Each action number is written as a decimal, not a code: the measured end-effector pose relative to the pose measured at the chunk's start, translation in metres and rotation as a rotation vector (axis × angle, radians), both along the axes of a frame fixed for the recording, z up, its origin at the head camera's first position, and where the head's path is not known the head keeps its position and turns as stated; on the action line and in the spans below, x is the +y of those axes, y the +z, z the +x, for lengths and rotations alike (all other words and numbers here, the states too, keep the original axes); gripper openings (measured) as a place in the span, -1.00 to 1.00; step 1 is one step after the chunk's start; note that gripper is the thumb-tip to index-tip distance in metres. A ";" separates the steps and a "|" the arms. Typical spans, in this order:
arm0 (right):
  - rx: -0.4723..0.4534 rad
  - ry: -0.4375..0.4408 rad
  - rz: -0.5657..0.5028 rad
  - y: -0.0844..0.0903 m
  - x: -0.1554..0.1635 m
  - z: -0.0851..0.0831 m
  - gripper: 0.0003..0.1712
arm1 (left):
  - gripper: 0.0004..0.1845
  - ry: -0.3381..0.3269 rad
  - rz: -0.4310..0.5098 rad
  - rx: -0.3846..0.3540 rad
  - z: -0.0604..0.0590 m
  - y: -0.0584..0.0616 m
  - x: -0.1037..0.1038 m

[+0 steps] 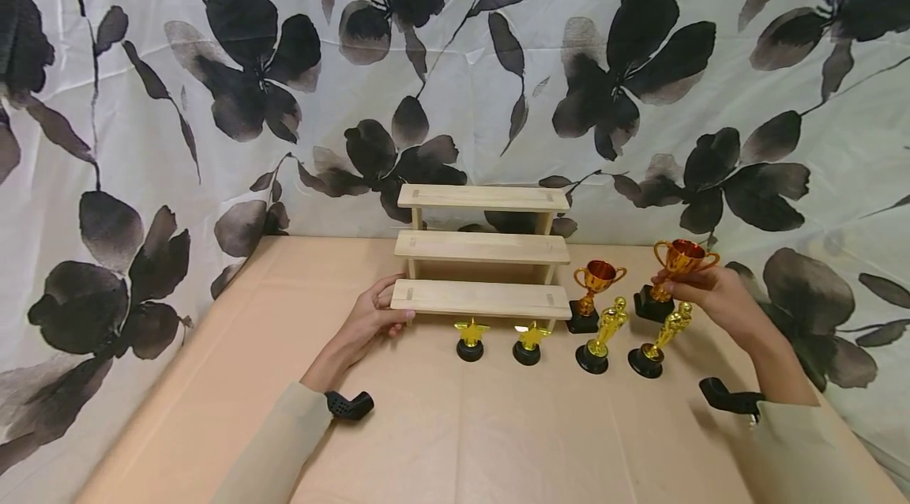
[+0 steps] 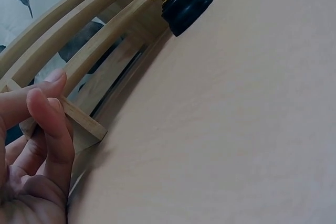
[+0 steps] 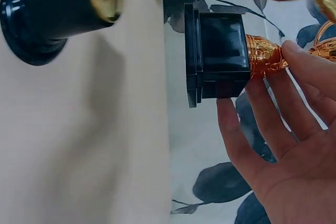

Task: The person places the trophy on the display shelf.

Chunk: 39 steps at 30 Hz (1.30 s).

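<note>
Copper cup trophy [image 1: 678, 267] on black base, upright, table's right.

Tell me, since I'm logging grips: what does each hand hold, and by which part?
The right hand pinches a cup trophy by its stem. The left hand grips the left end of the stepped wooden shelf's bottom step.

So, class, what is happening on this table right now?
A person sits at a tan table facing a three-step wooden riser, its steps bare. The left hand holds the bottom step's left end. The right hand grips a cup trophy by its stem. Another cup trophy, two figure trophies and two star trophies stand in front.
</note>
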State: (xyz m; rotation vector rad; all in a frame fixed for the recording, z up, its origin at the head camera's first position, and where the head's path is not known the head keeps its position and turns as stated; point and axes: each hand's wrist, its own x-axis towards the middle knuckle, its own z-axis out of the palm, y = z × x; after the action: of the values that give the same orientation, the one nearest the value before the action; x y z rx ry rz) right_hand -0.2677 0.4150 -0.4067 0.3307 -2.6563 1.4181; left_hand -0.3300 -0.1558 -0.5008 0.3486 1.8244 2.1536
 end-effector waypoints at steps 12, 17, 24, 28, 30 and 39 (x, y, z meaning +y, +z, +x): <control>0.005 -0.022 0.074 0.035 -0.002 0.002 -0.56 | -0.04 0.009 -0.011 0.007 0.003 0.001 0.000; 0.003 -0.022 0.065 0.047 -0.007 0.004 -0.56 | -0.03 0.006 -0.012 0.006 0.003 0.002 -0.001; 0.005 -0.052 0.075 0.059 -0.011 0.004 -0.54 | -0.04 -0.005 -0.014 0.000 0.005 0.003 -0.003; 0.007 -0.067 0.148 0.069 -0.014 0.006 -0.50 | -0.04 -0.003 -0.019 -0.002 0.006 0.003 -0.004; 0.008 -0.075 0.174 0.073 -0.017 0.006 -0.50 | -0.03 -0.004 -0.022 -0.002 0.006 0.003 -0.005; 0.035 -0.098 0.185 0.092 -0.029 0.010 -0.52 | -0.05 -0.014 -0.028 0.008 0.009 0.004 -0.009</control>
State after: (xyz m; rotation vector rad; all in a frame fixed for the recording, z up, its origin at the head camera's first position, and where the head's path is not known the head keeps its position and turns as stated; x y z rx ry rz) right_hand -0.2575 0.3863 -0.3148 0.2358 -2.7402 1.1316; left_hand -0.3209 -0.1644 -0.4967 0.3625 1.8491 2.1176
